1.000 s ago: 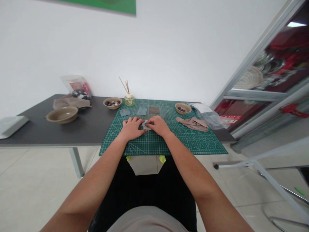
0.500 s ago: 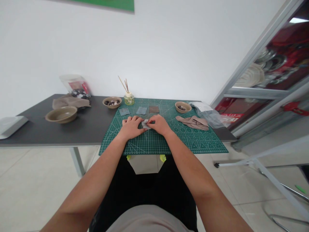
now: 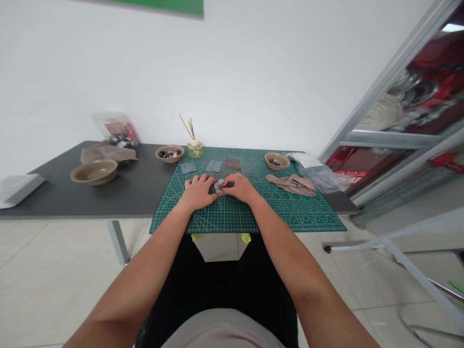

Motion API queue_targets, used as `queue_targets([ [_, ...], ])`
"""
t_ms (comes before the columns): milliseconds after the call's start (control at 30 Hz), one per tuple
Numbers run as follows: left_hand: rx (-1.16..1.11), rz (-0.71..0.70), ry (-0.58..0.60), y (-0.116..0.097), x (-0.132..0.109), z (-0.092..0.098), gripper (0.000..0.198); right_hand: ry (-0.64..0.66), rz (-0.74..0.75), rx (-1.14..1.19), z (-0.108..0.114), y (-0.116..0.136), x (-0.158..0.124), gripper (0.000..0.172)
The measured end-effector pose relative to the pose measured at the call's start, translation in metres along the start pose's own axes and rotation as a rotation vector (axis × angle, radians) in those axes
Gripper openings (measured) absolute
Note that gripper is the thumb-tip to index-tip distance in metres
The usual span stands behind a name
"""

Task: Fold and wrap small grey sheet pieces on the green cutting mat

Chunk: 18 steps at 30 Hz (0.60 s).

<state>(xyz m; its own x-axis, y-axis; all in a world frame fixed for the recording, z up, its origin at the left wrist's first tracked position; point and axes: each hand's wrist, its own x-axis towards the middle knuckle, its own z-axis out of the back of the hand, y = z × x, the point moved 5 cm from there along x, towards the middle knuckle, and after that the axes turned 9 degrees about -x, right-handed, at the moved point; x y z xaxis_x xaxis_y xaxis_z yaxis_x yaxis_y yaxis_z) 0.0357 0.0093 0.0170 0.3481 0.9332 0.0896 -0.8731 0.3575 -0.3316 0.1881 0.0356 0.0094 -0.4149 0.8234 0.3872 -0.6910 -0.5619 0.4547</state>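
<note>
A small crumpled grey piece of thin fabric (image 3: 219, 184), perhaps a little pouch, sits between my hands on the green cutting mat (image 3: 282, 210). My left hand (image 3: 198, 192) rests on the mat with its outer fingers spread, thumb and forefinger holding the left side of the piece. Fingers bent in a pinch, my right hand (image 3: 239, 186) grips its right side. Behind them three flat squares lie in a row: a grey-blue one (image 3: 188, 167), a second grey-blue one (image 3: 214, 166) and a brown one (image 3: 232, 164).
Bowls of dark and light pebbles stand at back left (image 3: 169, 154) and back right (image 3: 277, 161). A reed diffuser (image 3: 195, 148) stands by the wall. A folded beige cloth (image 3: 293, 184) and a clear plastic bag (image 3: 319, 174) lie right; a larger bowl (image 3: 94, 172) and plastic jar (image 3: 115, 131) left.
The whole view has shifted slightly. Both hands stay at the grey piece, and its shape between the fingers has altered a little.
</note>
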Motion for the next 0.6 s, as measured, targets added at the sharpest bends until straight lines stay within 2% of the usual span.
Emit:
queue_targets([
  [167, 0.001, -0.011, -0.014, 0.0008, 0.0006, -0.0022, 0.053, 0.01, 0.01, -0.081, -0.0015, 0.0044, 0.005, 0.008],
  [300, -0.002, -0.018, -0.029, 0.0031, 0.0017, -0.0038, 0.053, 0.04, 0.051, -0.001, -0.0024, 0.0066, 0.0055, 0.006],
  [433, 0.0, -0.01, -0.015, 0.0036, 0.0014, -0.0028, 0.053, 0.036, 0.085, 0.032, -0.0014, 0.0051, 0.0028, 0.012],
  [600, 0.002, -0.011, 0.003, 0.0008, -0.0002, -0.0008, 0.055, -0.01, 0.029, -0.024, 0.0008, 0.0001, 0.0005, 0.014],
])
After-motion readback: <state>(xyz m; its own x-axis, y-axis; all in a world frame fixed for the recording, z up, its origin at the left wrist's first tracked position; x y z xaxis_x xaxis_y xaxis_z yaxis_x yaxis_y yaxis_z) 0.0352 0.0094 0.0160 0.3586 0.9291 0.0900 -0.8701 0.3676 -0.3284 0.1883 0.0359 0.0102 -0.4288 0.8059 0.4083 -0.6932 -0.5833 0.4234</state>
